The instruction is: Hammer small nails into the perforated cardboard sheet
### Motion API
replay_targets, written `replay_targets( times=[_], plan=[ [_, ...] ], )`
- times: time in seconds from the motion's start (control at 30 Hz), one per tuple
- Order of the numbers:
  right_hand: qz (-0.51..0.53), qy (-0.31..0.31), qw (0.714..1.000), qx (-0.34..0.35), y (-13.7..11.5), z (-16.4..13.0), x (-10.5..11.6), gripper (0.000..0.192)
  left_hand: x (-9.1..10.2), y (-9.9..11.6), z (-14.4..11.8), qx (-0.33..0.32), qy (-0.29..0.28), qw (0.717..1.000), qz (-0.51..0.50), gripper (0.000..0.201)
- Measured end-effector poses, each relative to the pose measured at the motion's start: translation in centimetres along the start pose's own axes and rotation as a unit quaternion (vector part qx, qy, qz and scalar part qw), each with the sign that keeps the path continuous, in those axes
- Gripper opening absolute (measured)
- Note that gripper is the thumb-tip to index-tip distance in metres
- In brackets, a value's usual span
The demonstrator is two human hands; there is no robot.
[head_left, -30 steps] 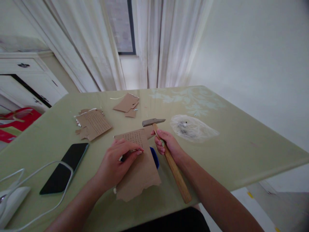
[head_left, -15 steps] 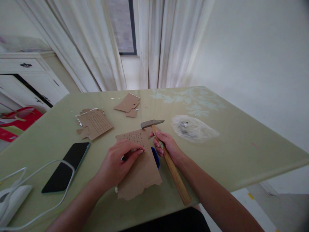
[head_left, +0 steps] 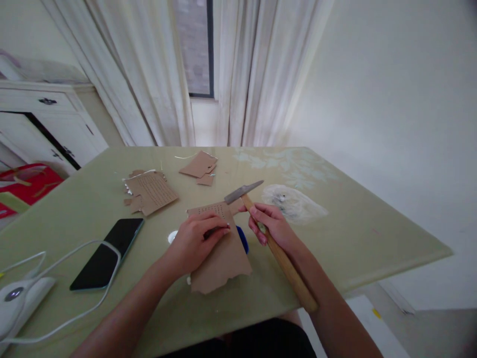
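My right hand (head_left: 274, 223) is wrapped round the wooden handle of a hammer (head_left: 286, 263), close below its metal head, which points up and to the left above the table. A sheet of cardboard (head_left: 223, 268) with rows of small holes near its far end lies in front of me. Over it, my left hand (head_left: 201, 238) pinches thumb and forefinger together at the cardboard's surface; whatever is between the fingertips is too small to make out. Part of a blue object (head_left: 242, 240) sticks out from under the cardboard's right side.
A second piece of punched cardboard (head_left: 154, 191) and smaller cardboard scraps (head_left: 199, 165) lie farther back. To the left are a phone (head_left: 108, 256), a white cable (head_left: 89, 313) and a white power strip (head_left: 26, 303). A clear plastic bag (head_left: 298, 206) with dark bits sits at the right.
The hammer has tilted, its head rising to the right and its handle end swinging right. My left hand keeps its pinch over the cardboard. The view has shifted slightly.
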State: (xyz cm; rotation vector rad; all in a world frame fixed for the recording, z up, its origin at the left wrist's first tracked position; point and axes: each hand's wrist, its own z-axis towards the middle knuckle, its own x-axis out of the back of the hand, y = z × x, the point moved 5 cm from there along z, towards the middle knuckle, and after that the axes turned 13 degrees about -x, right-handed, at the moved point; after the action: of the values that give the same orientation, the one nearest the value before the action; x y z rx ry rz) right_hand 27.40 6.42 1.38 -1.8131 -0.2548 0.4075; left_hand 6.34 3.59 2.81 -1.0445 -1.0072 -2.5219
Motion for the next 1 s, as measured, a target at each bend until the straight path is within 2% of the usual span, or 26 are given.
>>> replay_targets(
  times=[0.13,0.23,0.37,0.47,0.53,0.67,0.87,1.0],
  plan=[
    [-0.142,0.029,0.989,-0.028,-3.5,-4.7,-0.8,0.035,0.0,-0.4,0.0,0.008,-0.001,1.000,-0.004,0.019],
    [-0.260,0.052,0.964,-0.016,-6.4,-7.4,-2.3,0.040,0.0,-0.4,0.0,0.005,0.002,1.000,-0.001,0.020],
    [-0.370,0.099,0.923,0.037,-8.8,-8.6,-4.5,0.042,0.0,-0.3,0.1,0.004,0.003,1.000,0.001,0.022],
    [-0.436,0.094,0.893,0.052,-9.4,-8.5,-5.8,0.042,0.1,-0.1,0.3,-0.008,0.005,1.000,-0.002,0.022],
    [-0.455,0.097,0.883,0.058,-9.9,-8.6,-6.1,0.042,0.1,0.0,0.4,-0.011,0.009,1.000,-0.003,0.021],
    [-0.439,0.126,0.886,0.082,-11.1,-9.1,-5.9,0.042,0.2,-0.1,0.5,-0.001,0.007,1.000,0.004,0.020],
    [-0.476,0.093,0.873,0.053,-9.7,-8.4,-6.6,0.041,0.1,0.0,0.5,-0.012,0.003,1.000,-0.007,0.018],
    [-0.448,0.123,0.883,0.070,-10.2,-8.6,-6.3,0.042,0.1,0.0,0.5,-0.010,0.011,1.000,-0.016,0.018]
  ],
)
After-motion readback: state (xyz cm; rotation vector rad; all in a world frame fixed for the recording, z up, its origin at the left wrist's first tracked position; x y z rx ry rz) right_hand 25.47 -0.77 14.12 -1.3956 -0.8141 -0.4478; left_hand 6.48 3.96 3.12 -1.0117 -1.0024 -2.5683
